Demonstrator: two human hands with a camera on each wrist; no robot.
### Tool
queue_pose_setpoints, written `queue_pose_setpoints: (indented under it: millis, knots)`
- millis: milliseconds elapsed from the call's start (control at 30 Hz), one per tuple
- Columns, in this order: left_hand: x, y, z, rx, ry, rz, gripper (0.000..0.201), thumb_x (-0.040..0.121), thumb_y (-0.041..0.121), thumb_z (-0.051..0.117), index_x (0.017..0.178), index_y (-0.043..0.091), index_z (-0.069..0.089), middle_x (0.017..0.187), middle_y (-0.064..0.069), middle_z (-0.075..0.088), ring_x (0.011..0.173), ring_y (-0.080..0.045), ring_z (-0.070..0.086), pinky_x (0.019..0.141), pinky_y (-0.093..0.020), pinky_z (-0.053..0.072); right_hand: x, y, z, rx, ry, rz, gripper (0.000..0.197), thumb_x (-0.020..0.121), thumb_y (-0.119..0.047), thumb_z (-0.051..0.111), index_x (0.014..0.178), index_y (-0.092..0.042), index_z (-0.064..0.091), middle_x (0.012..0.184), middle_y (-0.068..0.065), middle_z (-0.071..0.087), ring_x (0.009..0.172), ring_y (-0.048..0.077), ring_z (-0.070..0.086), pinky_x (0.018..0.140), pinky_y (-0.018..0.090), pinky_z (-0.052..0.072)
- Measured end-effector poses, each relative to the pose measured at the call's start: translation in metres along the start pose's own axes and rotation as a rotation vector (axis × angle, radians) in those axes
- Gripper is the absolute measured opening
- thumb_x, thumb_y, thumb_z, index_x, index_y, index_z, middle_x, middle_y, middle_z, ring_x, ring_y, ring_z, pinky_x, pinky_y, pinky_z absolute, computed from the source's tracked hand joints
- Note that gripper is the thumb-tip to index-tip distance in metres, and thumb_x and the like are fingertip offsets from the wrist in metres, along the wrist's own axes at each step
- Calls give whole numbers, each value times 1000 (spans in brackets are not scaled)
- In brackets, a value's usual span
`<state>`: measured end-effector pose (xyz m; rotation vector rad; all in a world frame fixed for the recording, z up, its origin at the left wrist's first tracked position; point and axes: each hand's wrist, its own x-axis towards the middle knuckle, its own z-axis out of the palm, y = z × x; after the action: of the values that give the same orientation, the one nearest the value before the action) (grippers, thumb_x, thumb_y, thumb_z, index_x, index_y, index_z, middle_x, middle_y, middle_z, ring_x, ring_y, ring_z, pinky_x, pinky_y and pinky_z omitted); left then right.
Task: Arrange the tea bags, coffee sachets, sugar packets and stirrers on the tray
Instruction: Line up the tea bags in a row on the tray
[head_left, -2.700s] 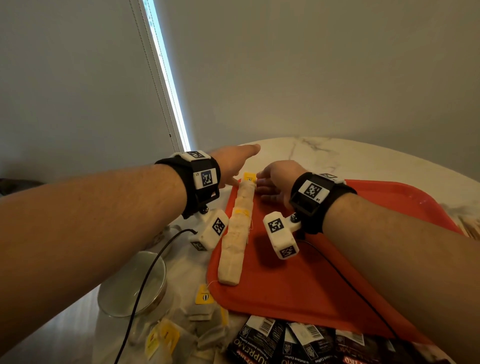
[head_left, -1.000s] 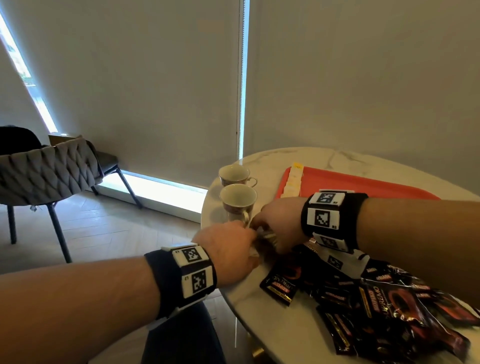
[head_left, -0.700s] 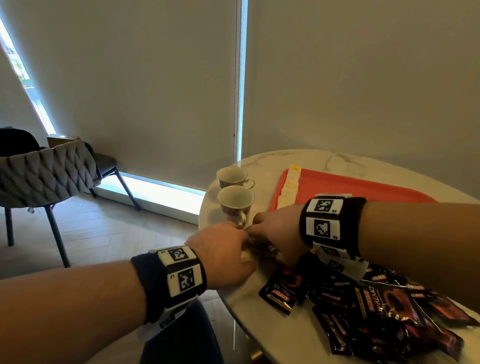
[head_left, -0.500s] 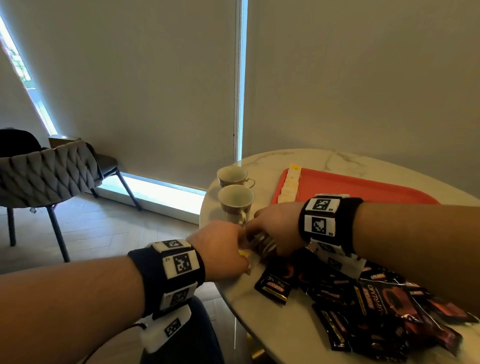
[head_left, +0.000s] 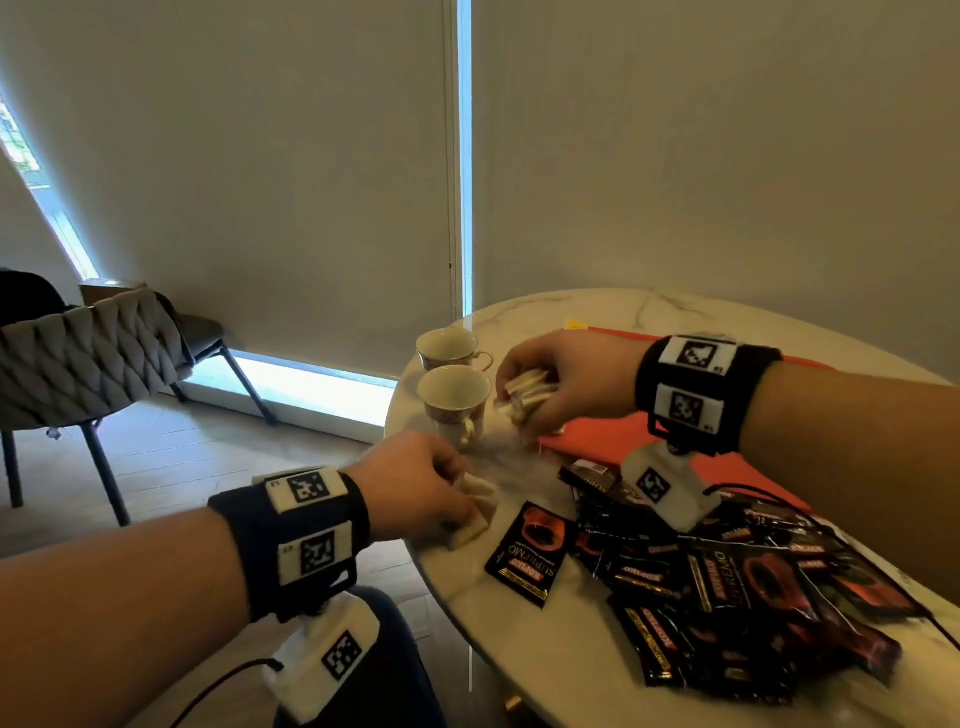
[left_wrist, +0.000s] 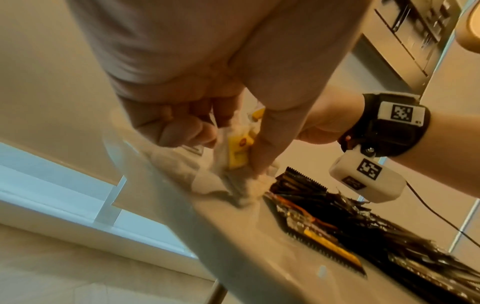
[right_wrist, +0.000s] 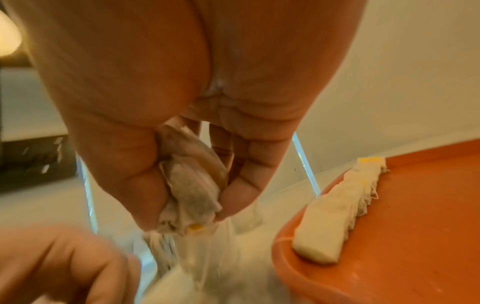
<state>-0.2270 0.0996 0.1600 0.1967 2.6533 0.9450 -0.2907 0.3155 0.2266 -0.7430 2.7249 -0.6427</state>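
My right hand (head_left: 524, 392) is raised above the table beside the nearer cup and grips a bunch of white tea bags (head_left: 527, 391); the right wrist view shows those tea bags (right_wrist: 193, 185) squeezed between thumb and fingers. At the table's left edge my left hand (head_left: 457, 501) pinches other tea bags (head_left: 475, 512) with yellow tags (left_wrist: 237, 153) against the marble. The orange tray (head_left: 597, 439) lies behind my right wrist, and a neat row of tea bags (right_wrist: 337, 209) lines its left rim. Black coffee sachets (head_left: 727, 582) are heaped on the near right.
Two teacups (head_left: 454, 397) stand on the round marble table (head_left: 550, 639) left of the tray, close to my right hand. One sachet (head_left: 527, 553) lies apart from the heap near my left hand. A grey chair (head_left: 88, 353) stands on the floor far left.
My right hand has lifted off the table with a bunch of tea bags and moved back toward the tray. The left hand stays low at the table edge, holding the remaining tea bags.
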Motion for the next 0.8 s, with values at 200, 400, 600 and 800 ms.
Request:
queue_pose_setpoints:
  millis: [200,400,600,800]
  knots:
    - [5,24,-10,-339,133,48,30,84,29,79,102,7,71,104,-17,70,99,-32,71,92,-51,62,-9,19,-18,518,136,-16,37,77,5,82,108,-12,71,97,9,71,79,15,69,69,26,58]
    - [31,77,-2,-932,115,49,10,96,-4,57,104,-3,63,102,-27,75,84,-32,78,71,-43,67,-14,48,-29,734,252,16,37,77,8,79,106,-13,70,91,6,74,84,21,70,79,39,60]
    - [72,115,15,-1098,36,-3,24,98,-1,41,112,-7,59,92,-23,76,85,-37,78,66,-39,66,-30,78,-39,771,408,48,39,78,7,78,115,-5,69,97,14,69,80,21,66,73,35,59]
    - [113,139,38,-1445,-126,-76,42,103,11,36,133,1,63,129,-26,69,109,-41,71,81,-53,64,-28,88,-41,378,447,20,38,77,-5,81,110,-23,73,100,-2,76,82,11,70,71,26,59]
